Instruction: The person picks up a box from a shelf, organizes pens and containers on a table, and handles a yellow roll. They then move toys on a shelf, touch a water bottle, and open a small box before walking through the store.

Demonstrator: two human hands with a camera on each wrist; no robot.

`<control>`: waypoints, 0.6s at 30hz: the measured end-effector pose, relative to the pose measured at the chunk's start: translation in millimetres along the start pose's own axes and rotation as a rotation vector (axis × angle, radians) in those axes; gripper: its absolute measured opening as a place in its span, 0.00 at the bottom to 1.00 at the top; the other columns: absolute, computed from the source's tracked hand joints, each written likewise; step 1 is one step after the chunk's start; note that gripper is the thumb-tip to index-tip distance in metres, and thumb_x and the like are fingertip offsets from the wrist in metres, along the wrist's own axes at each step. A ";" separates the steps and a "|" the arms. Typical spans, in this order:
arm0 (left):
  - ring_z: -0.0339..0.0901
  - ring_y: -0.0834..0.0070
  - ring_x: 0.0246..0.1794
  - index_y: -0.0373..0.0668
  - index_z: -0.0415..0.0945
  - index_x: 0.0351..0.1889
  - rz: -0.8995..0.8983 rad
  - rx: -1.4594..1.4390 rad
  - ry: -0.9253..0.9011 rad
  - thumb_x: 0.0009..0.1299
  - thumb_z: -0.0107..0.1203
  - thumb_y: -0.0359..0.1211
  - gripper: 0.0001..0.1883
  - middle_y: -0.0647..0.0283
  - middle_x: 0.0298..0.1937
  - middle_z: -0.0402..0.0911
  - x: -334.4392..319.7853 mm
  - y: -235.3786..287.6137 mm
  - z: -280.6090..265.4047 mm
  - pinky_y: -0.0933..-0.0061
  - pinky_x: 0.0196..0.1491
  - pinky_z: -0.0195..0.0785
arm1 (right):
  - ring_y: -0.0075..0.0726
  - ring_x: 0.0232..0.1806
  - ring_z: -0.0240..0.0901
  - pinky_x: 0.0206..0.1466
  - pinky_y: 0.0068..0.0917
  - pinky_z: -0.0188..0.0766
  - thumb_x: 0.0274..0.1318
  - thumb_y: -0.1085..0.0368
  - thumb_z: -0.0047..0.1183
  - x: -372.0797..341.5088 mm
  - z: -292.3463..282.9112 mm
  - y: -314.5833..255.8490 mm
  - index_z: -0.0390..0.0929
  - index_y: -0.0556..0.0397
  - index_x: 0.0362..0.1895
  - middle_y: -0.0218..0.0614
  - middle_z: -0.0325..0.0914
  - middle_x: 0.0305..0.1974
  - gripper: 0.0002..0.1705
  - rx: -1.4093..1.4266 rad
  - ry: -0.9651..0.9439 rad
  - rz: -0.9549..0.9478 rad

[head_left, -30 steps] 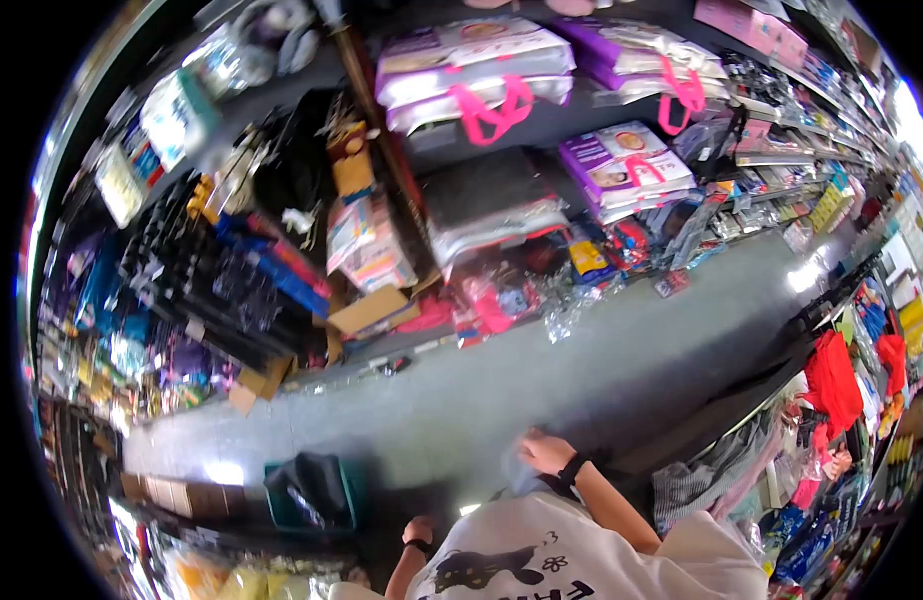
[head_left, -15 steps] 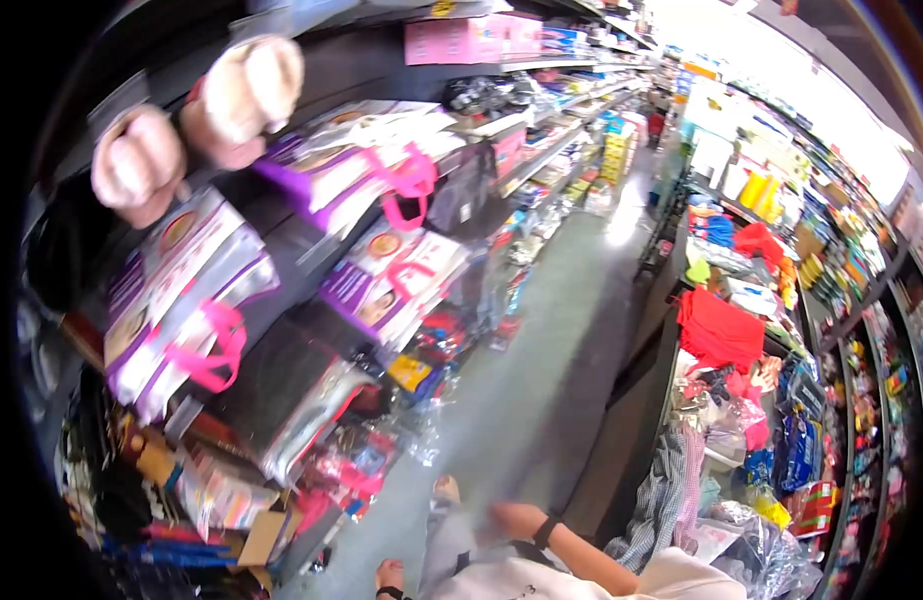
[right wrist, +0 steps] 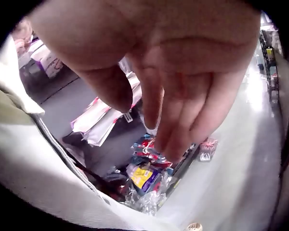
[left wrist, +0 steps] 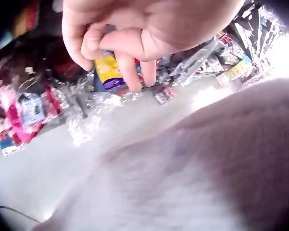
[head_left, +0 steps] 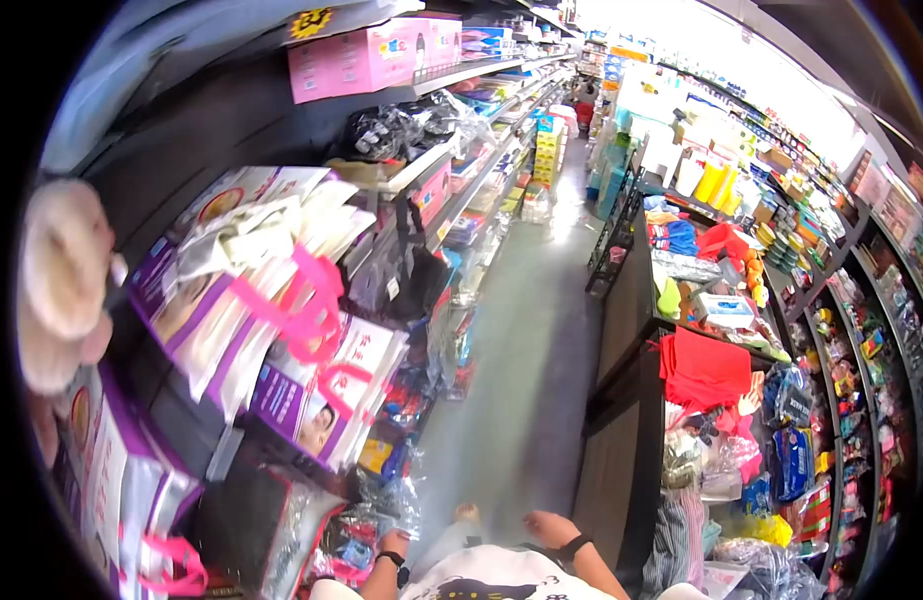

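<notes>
Low in the head view, my left hand (head_left: 393, 543) hangs beside the left-hand shelf, a dark band on its wrist. Its fingers are loosely curled around nothing in the left wrist view, with a yellow and purple packet (left wrist: 108, 72) beyond them. My right hand (head_left: 549, 528) hangs in front of the body over the aisle, also wearing a dark band. The right wrist view shows its relaxed fingers (right wrist: 180, 103) bent a little and holding nothing. Nearest on the left are purple and white packs (head_left: 326, 410) with pink handles, stacked on the shelves.
A grey aisle floor (head_left: 506, 330) runs ahead between shelves. On the right stands a dark-sided counter (head_left: 621, 460) heaped with goods, including red cloth (head_left: 703, 370). Pink boxes (head_left: 371, 58) sit on an upper left shelf. Furry slippers (head_left: 66, 270) hang close at the far left.
The head view has swung right, from facing the shelves to looking down the aisle. The packs have come closer on the left. Both hands stay without anything in them.
</notes>
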State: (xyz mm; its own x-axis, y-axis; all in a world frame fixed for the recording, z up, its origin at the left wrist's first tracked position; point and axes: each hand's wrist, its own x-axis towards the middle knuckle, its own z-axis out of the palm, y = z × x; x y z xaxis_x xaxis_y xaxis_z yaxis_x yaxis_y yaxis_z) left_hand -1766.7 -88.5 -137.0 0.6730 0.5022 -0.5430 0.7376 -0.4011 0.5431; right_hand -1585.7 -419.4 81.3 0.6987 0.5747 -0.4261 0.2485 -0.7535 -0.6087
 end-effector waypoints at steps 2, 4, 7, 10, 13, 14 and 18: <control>0.75 0.63 0.39 0.51 0.79 0.29 0.052 0.028 0.015 0.57 0.42 0.32 0.12 0.59 0.34 0.79 31.2 55.3 -24.5 0.67 0.43 0.66 | 0.45 0.38 0.71 0.39 0.35 0.67 0.51 0.58 0.43 34.3 -10.3 10.6 0.72 0.49 0.40 0.41 0.74 0.36 0.14 -0.044 0.068 -0.018; 0.75 0.64 0.39 0.54 0.79 0.31 0.091 0.030 -0.007 0.57 0.43 0.33 0.11 0.61 0.33 0.79 69.6 85.0 -30.0 0.67 0.43 0.66 | 0.45 0.38 0.71 0.39 0.35 0.67 0.51 0.57 0.43 56.5 -21.1 17.0 0.72 0.49 0.40 0.41 0.74 0.36 0.14 -0.039 0.115 -0.007; 0.75 0.69 0.37 0.53 0.78 0.33 0.218 0.218 -0.009 0.57 0.42 0.32 0.12 0.66 0.32 0.79 98.5 152.9 -54.2 0.73 0.41 0.66 | 0.45 0.38 0.71 0.39 0.36 0.67 0.52 0.57 0.44 84.5 -48.6 16.2 0.72 0.50 0.40 0.42 0.74 0.36 0.15 0.017 0.157 0.040; 0.74 0.65 0.38 0.54 0.78 0.32 0.187 0.199 -0.055 0.58 0.43 0.34 0.12 0.65 0.33 0.79 141.3 179.1 -45.1 0.69 0.42 0.65 | 0.46 0.37 0.72 0.39 0.35 0.67 0.52 0.56 0.44 110.0 -70.1 30.4 0.73 0.51 0.39 0.41 0.75 0.34 0.15 0.039 0.142 0.078; 0.74 0.64 0.39 0.54 0.78 0.33 0.193 0.235 -0.064 0.58 0.43 0.35 0.12 0.63 0.34 0.79 178.3 199.1 -31.4 0.67 0.42 0.65 | 0.46 0.37 0.72 0.40 0.35 0.67 0.52 0.56 0.44 144.5 -97.5 46.7 0.73 0.51 0.38 0.41 0.76 0.33 0.15 0.030 0.087 0.126; 0.74 0.63 0.39 0.54 0.78 0.33 0.182 0.268 -0.072 0.59 0.43 0.36 0.11 0.62 0.35 0.79 187.3 210.8 -30.1 0.66 0.43 0.65 | 0.46 0.37 0.72 0.40 0.35 0.68 0.52 0.56 0.44 158.8 -107.5 54.4 0.73 0.51 0.38 0.41 0.76 0.33 0.15 0.061 0.077 0.138; 0.71 0.58 0.43 0.52 0.77 0.36 0.097 0.253 -0.103 0.60 0.41 0.40 0.13 0.56 0.39 0.76 236.2 251.5 -21.0 0.62 0.47 0.63 | 0.49 0.37 0.71 0.41 0.37 0.67 0.51 0.57 0.45 236.1 -161.2 88.8 0.72 0.53 0.39 0.45 0.75 0.34 0.15 0.122 0.087 0.102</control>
State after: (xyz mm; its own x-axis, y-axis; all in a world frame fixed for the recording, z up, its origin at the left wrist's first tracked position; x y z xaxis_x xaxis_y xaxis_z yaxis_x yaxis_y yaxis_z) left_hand -1423.4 -54.7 -115.1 0.7333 0.3769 -0.5659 0.6513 -0.6285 0.4253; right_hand -1290.5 -402.2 34.6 0.7726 0.4636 -0.4338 0.0935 -0.7589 -0.6444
